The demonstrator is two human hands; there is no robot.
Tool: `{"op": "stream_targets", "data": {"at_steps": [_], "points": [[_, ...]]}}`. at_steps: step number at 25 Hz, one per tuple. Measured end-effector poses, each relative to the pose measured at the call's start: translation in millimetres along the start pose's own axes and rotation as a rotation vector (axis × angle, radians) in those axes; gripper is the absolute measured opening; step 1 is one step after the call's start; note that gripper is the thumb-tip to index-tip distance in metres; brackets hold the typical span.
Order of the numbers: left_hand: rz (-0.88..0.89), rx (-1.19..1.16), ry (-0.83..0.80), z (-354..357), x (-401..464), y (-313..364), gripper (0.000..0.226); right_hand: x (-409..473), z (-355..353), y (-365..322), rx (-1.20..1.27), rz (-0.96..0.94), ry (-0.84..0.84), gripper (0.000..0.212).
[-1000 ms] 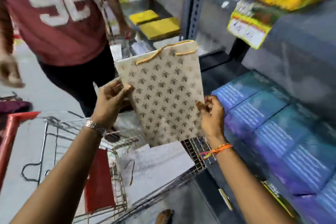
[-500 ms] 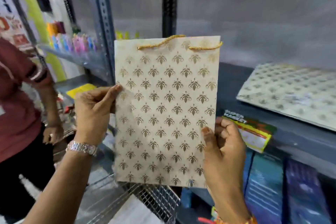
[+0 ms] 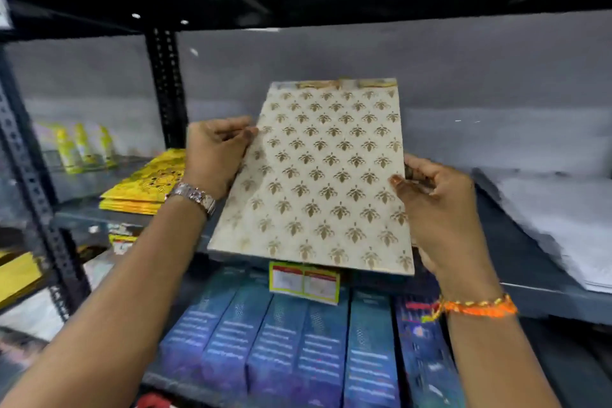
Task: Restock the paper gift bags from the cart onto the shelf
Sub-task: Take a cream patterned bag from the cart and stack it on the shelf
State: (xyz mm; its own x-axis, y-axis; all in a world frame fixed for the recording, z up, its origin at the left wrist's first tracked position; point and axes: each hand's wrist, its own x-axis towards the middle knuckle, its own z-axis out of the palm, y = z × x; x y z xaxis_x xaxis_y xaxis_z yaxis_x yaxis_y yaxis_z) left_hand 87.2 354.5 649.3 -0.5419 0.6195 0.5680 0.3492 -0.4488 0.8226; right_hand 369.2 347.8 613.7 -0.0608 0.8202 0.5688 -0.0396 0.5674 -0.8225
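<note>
Both hands hold one flat, folded paper gift bag, cream with a repeating gold motif, out over the grey shelf. The left hand pinches the bag's left edge, thumb on the printed face and fingers curled behind it. The right hand grips the right edge lower down, thumb tip pressed on the front, the other fingers wrapped around the back. The bag tilts away from the fingers, its gold cord handle at the far top edge and its bottom edge nearest the wrists. A metal watch sits on the left wrist and an orange thread band on the right.

Beyond the right fingers, a pale stack lies flat on the same shelf; it is blurred, possibly more bags. Left of the left fingers, past the black upright, lies a pile of yellow bags. Below the held bag, a yellow price tag hangs from the shelf edge above a row of blue boxes.
</note>
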Motion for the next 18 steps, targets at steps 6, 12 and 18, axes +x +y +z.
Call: {"op": "stream_targets", "data": {"at_steps": [6,12,18], "points": [[-0.03,0.211,-0.175,75.9,33.5,-23.9,0.028,58.0,-32.5,46.3,-0.36,0.113,0.045,0.018],[-0.138,0.333,-0.318,94.9,38.2,-53.5,0.027,72.3,-39.7,63.6,-0.609,0.178,-0.024,0.015],[-0.128,0.573,-0.365,102.4,30.0,-63.5,0.019,66.2,-34.7,57.1,-0.848,0.208,-0.11,0.022]]}}
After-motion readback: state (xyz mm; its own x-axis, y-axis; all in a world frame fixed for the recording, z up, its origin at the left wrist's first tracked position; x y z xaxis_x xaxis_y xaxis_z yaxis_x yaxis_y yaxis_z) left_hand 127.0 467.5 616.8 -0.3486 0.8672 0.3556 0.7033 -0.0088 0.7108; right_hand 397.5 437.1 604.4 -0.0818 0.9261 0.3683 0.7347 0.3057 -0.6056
